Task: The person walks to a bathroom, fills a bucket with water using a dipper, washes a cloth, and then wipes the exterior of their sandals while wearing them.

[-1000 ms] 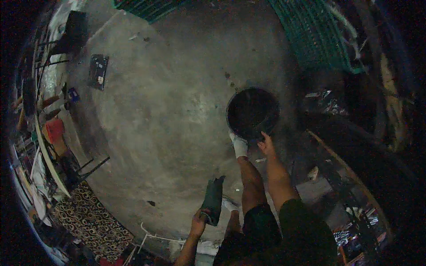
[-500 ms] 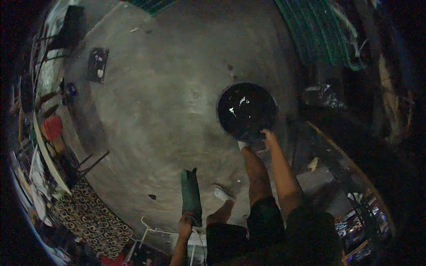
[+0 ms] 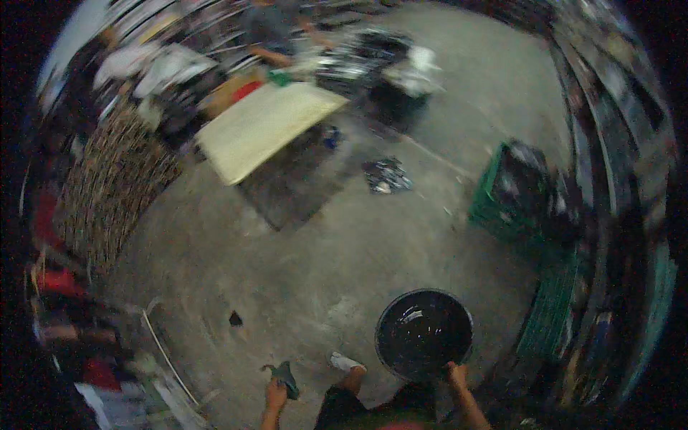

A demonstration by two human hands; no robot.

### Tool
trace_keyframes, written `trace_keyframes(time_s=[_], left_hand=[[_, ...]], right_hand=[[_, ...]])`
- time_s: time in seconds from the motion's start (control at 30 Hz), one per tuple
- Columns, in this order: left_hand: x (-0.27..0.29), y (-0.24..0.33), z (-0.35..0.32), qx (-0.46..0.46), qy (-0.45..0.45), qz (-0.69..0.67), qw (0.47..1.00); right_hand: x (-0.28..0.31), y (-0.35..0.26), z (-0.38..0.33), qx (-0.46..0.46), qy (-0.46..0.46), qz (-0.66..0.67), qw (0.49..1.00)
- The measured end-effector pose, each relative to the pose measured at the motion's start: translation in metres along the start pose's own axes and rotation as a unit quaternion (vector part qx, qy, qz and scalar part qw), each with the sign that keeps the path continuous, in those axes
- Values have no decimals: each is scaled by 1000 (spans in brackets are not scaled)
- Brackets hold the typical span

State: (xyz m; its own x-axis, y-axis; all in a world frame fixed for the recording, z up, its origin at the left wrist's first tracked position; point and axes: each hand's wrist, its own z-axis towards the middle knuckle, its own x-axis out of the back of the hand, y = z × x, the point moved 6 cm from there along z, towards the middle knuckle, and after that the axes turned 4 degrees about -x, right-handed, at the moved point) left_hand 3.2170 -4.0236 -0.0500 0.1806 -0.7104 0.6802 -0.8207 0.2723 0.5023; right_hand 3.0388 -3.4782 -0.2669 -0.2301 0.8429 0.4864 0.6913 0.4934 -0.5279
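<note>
At the lower right a round black basin (image 3: 393, 350) is tilted toward me, with small bright glints inside that could be wet spots or reflections. My right hand (image 3: 457, 375) is closed on its near right rim. To the left and apart from the basin, my left hand (image 3: 274, 394) grips a dark green, limp, bag-like piece (image 3: 288, 381). Its far end sticks up in a ragged tip, and its exact kind cannot be made out. Between the two hands, my white-covered foot (image 3: 348, 362) is on the concrete floor.
A pale yellow table (image 3: 276, 125) stands far left of centre. Another person (image 3: 276, 32) is behind it. A green crate (image 3: 486, 204) holding dark bags is at right. A shiny heap (image 3: 387, 176) and a small dark scrap (image 3: 235, 318) lie on the floor. A patterned mat (image 3: 118, 190) is at left.
My view has swung left and up, bringing the table, crate and other person into sight. Both hands keep their holds; the basin and green piece now appear lower in the picture.
</note>
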Motion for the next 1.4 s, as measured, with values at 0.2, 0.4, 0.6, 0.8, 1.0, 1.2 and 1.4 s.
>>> trace_keyframes(time_s=[0.2, 0.4, 0.6, 0.8, 1.0, 1.2, 1.4], left_hand=[[132, -7, 28, 74, 247, -245, 935], [357, 66, 34, -247, 371, -371, 815], [546, -6, 85, -312, 506, -321, 737], [630, -103, 170, -94, 554, -395, 726], [667, -227, 300, 30, 647, -586, 487], [733, -375, 494, 130, 623, -615, 465], [907, -472, 582, 201, 634, -558, 496]], right_hand=[[-85, -245, -53, 130, -119, 119, 977], [-293, -445, -201, 28, -241, 96, 965], [-570, -551, -253, 64, -397, 57, 914], [-754, -690, -323, 22, -394, -29, 918], [-934, -851, -369, 88, -442, -126, 884], [-1142, -978, -376, 174, -483, -147, 845], [-1352, -1073, -512, 166, -564, -122, 800]])
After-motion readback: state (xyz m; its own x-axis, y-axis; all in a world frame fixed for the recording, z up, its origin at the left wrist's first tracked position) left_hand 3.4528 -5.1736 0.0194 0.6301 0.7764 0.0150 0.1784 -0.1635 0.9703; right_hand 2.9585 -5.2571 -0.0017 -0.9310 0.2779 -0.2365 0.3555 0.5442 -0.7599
